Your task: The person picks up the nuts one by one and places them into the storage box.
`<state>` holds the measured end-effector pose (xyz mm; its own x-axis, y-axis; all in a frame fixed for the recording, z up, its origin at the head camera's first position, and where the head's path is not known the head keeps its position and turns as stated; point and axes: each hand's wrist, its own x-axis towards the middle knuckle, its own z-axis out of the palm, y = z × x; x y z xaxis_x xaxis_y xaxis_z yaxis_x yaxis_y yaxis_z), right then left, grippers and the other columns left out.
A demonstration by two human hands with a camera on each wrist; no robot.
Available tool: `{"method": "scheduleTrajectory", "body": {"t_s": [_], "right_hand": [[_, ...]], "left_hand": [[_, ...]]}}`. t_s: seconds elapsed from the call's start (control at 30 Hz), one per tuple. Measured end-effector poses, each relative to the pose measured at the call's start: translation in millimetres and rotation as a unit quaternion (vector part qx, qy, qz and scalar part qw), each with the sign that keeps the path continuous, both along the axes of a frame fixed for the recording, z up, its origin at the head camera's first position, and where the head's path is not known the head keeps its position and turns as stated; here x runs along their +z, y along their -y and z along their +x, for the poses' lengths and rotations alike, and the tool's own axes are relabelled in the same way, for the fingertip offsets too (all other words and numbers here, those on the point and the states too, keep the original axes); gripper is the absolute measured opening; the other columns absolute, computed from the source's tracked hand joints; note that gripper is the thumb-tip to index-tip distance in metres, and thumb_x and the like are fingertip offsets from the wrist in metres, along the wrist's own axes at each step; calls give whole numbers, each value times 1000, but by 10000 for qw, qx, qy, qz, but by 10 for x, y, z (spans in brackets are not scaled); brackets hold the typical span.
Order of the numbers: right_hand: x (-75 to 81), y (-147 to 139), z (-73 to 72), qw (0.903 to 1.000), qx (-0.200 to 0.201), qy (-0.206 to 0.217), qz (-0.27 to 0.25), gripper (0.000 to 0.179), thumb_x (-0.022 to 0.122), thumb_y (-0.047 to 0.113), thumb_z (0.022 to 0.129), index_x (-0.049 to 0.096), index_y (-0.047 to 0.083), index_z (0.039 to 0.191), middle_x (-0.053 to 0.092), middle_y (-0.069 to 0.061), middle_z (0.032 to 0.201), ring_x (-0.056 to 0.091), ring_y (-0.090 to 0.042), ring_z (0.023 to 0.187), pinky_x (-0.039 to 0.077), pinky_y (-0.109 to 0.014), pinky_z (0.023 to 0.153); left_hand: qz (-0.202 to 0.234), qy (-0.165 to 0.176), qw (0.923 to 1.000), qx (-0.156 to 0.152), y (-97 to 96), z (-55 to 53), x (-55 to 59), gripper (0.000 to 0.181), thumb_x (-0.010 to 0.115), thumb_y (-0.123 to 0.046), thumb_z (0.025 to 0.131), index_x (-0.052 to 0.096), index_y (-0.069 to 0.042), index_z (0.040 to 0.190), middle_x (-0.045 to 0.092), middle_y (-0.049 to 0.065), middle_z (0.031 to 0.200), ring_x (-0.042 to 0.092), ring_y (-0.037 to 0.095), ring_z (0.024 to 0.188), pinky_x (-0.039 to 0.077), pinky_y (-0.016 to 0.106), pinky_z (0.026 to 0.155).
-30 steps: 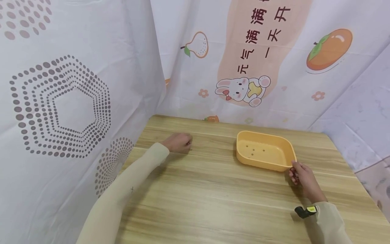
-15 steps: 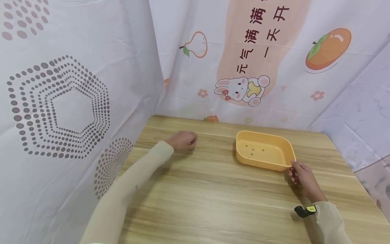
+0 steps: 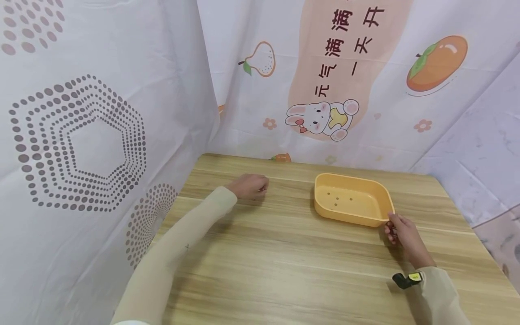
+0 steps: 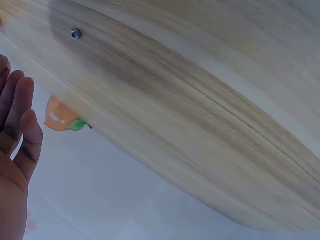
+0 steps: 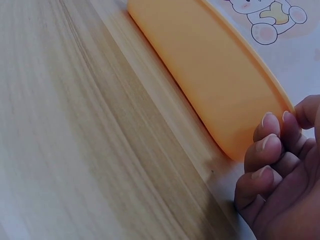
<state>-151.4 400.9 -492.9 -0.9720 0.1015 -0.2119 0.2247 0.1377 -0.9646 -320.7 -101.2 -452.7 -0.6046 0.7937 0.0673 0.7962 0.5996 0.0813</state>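
Note:
My left hand (image 3: 249, 186) is above the left side of the table, fingers curved. In the left wrist view its fingers (image 4: 31, 132) bend upward at the left edge; the thumb is out of that view, so whether a small thing is pinched is hidden. A metal hex nut (image 4: 75, 33) lies on the wood near this hand. My right hand (image 3: 404, 237) pinches the near right corner of a shallow orange-yellow plastic tray (image 3: 351, 219) between thumb and forefinger. The other fingers (image 5: 265, 152) are curled below the rim. Several small dark spots show on the tray's floor, too small to identify.
The wood-patterned table (image 3: 284, 271) spreads beneath both hands. A printed white curtain (image 3: 260, 113) hangs along its back edge, and a dotted curtain (image 3: 170, 135) closes the left side. A pale cloth (image 3: 479, 153) hangs on the right.
My left hand has moved right across the table, a little closer to the tray. My right hand keeps its grip on the corner, and the tray stays in place.

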Motion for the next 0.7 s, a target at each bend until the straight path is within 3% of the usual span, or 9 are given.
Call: {"method": "scheduleTrajectory", "body": {"t_s": [0.47,0.7], "right_hand": [[-15,2,10,10000,-17,-23,-36,43,44,45,109,54,8,87,57,5,73,51,-9,59,45,-26,53],[-14,-3,-4,10000,-15,-32,-48,42,43,40,111,53,7,88,57,4,73,50,-10,59,45,-26,52]], "left_hand": [[-41,-75,9997,-208,-199,-3,-7,11,63,-7,98,64,-14,89,57,-4,82,51,10,73,47,25,65],[-88,-54,9996,-260,-336,16,51,12,60,-10,100,61,-15,89,55,-4,83,51,10,73,46,25,66]]}}
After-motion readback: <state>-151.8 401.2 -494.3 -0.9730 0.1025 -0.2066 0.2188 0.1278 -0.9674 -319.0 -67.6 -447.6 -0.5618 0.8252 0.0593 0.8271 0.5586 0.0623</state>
